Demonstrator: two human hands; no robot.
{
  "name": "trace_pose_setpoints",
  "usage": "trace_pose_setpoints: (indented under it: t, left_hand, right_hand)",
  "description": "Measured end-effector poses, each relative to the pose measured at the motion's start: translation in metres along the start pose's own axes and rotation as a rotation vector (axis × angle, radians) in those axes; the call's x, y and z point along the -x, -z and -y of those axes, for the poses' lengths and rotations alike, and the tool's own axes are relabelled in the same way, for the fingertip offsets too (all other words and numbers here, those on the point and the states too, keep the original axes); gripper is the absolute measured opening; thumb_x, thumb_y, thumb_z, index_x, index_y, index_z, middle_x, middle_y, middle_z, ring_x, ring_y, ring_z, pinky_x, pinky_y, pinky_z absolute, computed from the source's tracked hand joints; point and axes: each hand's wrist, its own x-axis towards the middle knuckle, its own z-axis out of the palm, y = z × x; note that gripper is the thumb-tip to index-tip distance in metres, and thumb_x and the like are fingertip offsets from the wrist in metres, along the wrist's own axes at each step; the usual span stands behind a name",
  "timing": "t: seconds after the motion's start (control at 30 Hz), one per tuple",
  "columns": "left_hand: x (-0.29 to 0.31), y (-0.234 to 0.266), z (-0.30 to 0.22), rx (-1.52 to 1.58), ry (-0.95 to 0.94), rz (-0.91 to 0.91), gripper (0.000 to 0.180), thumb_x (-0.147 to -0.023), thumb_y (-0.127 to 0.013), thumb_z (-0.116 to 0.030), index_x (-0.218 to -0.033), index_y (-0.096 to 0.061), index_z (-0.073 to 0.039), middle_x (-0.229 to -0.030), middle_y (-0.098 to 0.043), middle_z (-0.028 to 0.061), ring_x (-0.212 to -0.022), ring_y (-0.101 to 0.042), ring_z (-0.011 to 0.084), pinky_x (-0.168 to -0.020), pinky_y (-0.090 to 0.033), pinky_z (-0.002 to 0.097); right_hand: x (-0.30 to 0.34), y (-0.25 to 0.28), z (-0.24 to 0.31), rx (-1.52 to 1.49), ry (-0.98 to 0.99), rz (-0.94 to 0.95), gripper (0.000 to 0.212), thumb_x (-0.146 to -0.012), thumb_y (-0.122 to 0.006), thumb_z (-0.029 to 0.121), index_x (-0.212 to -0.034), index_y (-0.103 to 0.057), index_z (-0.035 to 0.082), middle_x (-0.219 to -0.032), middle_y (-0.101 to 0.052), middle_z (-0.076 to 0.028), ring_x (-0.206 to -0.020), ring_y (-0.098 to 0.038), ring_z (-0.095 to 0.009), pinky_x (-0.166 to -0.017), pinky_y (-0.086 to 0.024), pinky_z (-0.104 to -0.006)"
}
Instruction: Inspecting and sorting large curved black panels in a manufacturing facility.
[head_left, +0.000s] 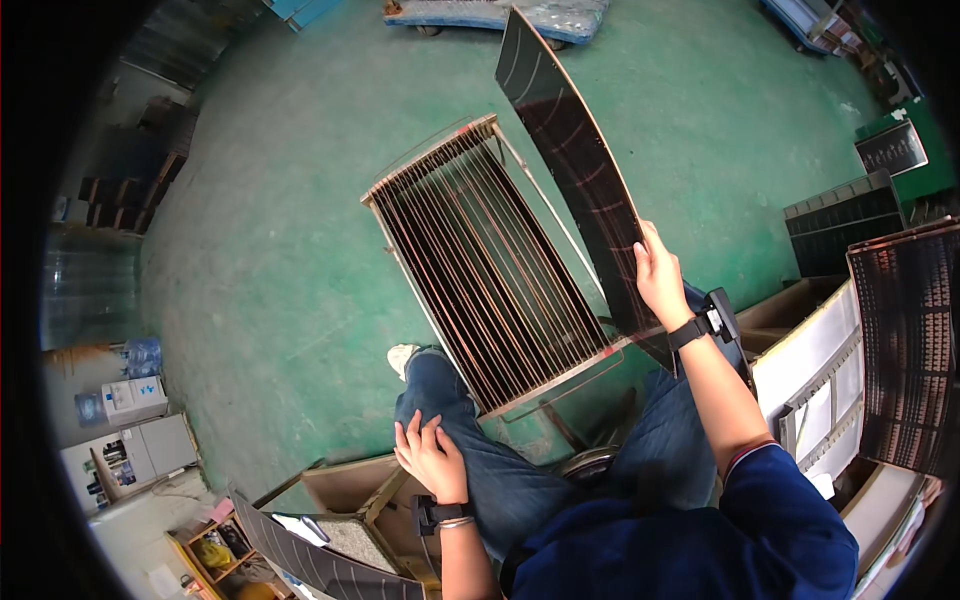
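My right hand [660,278] grips the lower right edge of a long, thin dark panel [572,150]. The panel stands on edge, tilted, with faint pale curved lines on its face. It is just right of a slotted rack [550,383], which stands on the floor between my knees. Thin dark boards [480,270] with reddish-brown edges fill the rack in rows. Resting on my left thigh, my left hand [432,460] has its fingers spread and holds nothing.
At my right lean a white panel [815,370] and a dark patterned board stack [910,350]. Another dark panel [330,560] lies low on my left by a wooden box [350,482]. A blue-edged trolley [490,14] stands at the far side, a white water dispenser [135,400] at far left.
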Motion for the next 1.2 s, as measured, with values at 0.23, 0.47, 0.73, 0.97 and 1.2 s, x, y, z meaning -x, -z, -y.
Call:
trace_pose_setpoints:
  t: [0.23, 0.47, 0.73, 0.97, 1.2]
  left_hand:
    - [-0.008, -0.003, -0.003, -0.072, 0.01, 0.039, 0.017, -0.084, -0.054, -0.013, -0.097, -0.065, -0.014, -0.122, -0.054, 0.0012, -0.126, -0.036, 0.031, -0.103, -0.026, 0.0456]
    - [-0.064, -0.024, -0.038, 0.577, -0.071, -0.004, 0.016, -0.086, -0.051, -0.001, -0.098, -0.062, -0.001, -0.101, -0.062, 0.016, -0.1, -0.057, 0.0306, -0.088, -0.044, 0.0364]
    - [-0.093, -0.121, -0.124, 0.981, 0.064, 0.164, 0.016, -0.091, -0.051, -0.008, -0.098, -0.064, -0.002, -0.097, -0.065, 0.0121, -0.093, -0.061, 0.0218, -0.085, -0.046, 0.0311]
    - [-0.077, -0.112, -0.143, 1.07, 0.097, 0.405, 0.021, -0.093, -0.051, -0.012, -0.107, -0.061, 0.0, -0.103, -0.063, 0.01, -0.095, -0.06, 0.0168, -0.083, -0.046, 0.0284]
    - [-0.103, 0.081, -0.058, 0.347, -0.388, 0.658, 0.027, -0.081, -0.061, -0.011, -0.107, -0.061, -0.006, -0.102, -0.062, 0.0138, -0.094, -0.06, 0.0306, -0.08, -0.049, 0.0378]
  right_hand:
    - [-0.014, -0.013, -0.003, 0.031, -0.016, 0.097, 0.038, -0.09, -0.045, 0.004, -0.128, -0.044, 0.007, -0.098, -0.061, -0.024, -0.093, -0.059, -0.04, -0.08, -0.047, -0.0394]
    - [-0.019, -0.008, -0.004, -0.122, -0.153, 0.15, 0.036, -0.091, -0.045, 0.003, -0.127, -0.045, 0.004, -0.106, -0.059, -0.024, -0.1, -0.058, -0.038, -0.085, -0.045, -0.0369]
    - [-0.023, -0.012, -0.008, -0.071, -0.102, 0.238, 0.048, -0.089, -0.046, 0.001, -0.136, -0.035, 0.008, -0.112, -0.055, -0.026, -0.094, -0.056, -0.043, -0.075, -0.049, -0.0409]
    - [-0.027, -0.022, -0.001, -0.107, -0.135, 0.29, 0.049, -0.088, -0.046, 0.0, -0.135, -0.037, 0.01, -0.112, -0.056, -0.025, -0.095, -0.056, -0.042, -0.075, -0.049, -0.0402]
    - [-0.038, -0.033, -0.009, -0.096, -0.153, 0.275, 0.05, -0.088, -0.047, 0.0, -0.135, -0.037, 0.013, -0.098, -0.059, -0.026, -0.084, -0.058, -0.043, -0.066, -0.049, -0.0433]
